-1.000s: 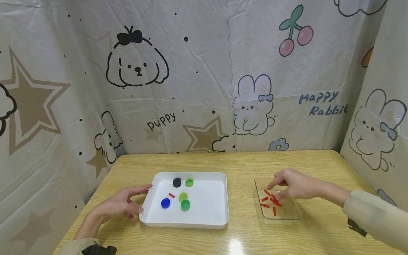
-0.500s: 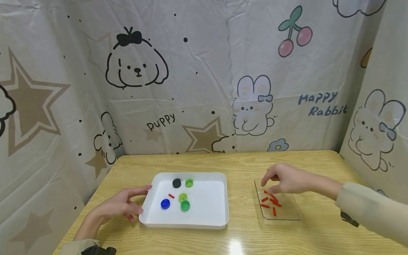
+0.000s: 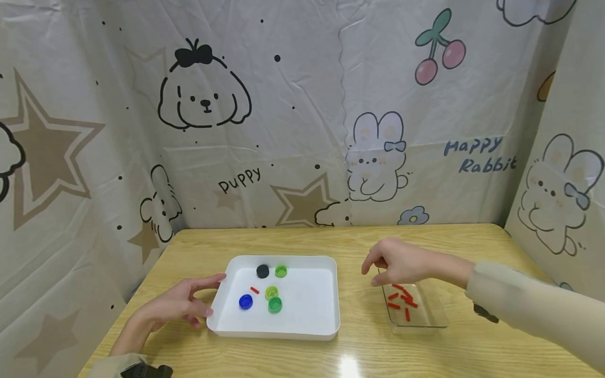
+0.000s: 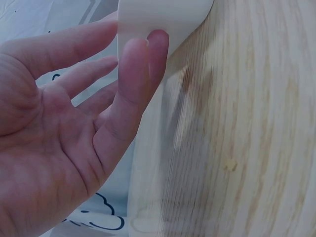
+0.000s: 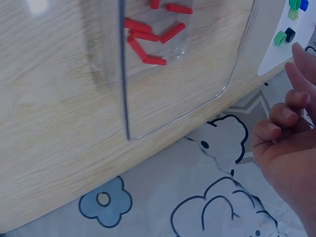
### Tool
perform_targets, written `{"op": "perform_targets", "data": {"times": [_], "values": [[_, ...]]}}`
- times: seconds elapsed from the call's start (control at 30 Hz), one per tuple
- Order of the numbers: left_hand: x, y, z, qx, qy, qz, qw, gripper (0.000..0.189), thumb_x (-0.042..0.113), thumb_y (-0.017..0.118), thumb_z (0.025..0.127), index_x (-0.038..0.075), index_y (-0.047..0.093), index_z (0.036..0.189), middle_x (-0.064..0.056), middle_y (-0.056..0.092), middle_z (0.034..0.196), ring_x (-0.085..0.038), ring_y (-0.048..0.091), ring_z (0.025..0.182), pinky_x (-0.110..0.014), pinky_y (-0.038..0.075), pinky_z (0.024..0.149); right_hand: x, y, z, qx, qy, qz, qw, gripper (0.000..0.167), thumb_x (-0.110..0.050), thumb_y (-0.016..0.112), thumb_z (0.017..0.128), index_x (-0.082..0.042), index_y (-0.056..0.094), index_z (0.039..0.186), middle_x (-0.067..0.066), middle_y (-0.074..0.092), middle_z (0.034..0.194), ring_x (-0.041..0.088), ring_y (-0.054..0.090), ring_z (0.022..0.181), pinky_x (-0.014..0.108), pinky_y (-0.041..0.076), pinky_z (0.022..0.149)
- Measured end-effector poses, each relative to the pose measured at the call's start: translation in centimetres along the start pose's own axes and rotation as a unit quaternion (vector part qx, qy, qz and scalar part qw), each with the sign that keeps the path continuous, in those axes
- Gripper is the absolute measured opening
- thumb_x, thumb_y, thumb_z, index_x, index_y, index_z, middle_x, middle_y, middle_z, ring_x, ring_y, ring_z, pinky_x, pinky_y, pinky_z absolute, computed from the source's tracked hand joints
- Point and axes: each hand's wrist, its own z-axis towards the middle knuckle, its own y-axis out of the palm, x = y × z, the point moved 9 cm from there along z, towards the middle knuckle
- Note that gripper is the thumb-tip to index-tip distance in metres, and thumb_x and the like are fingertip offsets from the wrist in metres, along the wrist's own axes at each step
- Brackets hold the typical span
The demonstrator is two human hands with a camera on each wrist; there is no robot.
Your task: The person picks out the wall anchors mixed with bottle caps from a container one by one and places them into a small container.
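Observation:
My left hand point(image 3: 175, 304) rests its spread fingertips and thumb along the left end of a shallow white tray point(image 3: 312, 332). In the left wrist view, fingertips point(image 4: 133, 59) lie against the tray's outer wall. Inside are a blue bottle cap point(image 3: 246, 302), a black cap point(image 3: 262, 271), several green caps point(image 3: 275, 304) and one short red stick point(image 3: 254, 290). My right hand point(image 3: 402, 261) hovers at the far left corner of a clear plastic box point(image 3: 432, 315) holding several red sticks point(image 5: 173, 32). Its thumb and forefinger point left toward the tray; I cannot tell whether they pinch anything.
Both containers stand on a wooden table point(image 3: 359, 346), with a strip of bare wood between them. A printed cloth point(image 3: 293, 131) hangs behind the table and along both sides.
My right hand has risen from among the red sticks and moved left past the clear box's left edge. The left hand and the tray have stayed put.

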Motion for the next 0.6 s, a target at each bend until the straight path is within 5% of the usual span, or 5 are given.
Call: {"op": "perform_targets", "data": {"times": [0.3,0.6], "values": [[0.0,-0.1,-0.1,-0.001,-0.004,-0.003,1.0000,0.088,0.005,0.077,0.088,0.002,0.032,0.164,-0.032,0.030,0.165,-0.029,0.067,0.074,-0.041,0.062,0.065,-2.0,1.0,2.3,-0.010,-0.042,0.000,0.9991,0.016,-0.008,0.084,0.087,-0.010,0.081,0.102,-0.012,0.041,0.062,0.002,0.038,0.059,0.025,0.042,0.064],[0.0,0.0,0.0,-0.002,-0.007,0.000,1.0000,0.088,0.005,0.077,0.088,0.003,0.033,0.164,-0.031,0.032,0.164,-0.029,0.066,0.073,-0.040,0.062,0.064,-2.8,2.1,4.7,-0.022,-0.034,-0.005,0.9992,0.018,-0.011,0.085,0.087,-0.009,0.081,0.104,-0.010,0.040,0.061,0.003,0.035,0.057,0.024,0.039,0.063]]}}
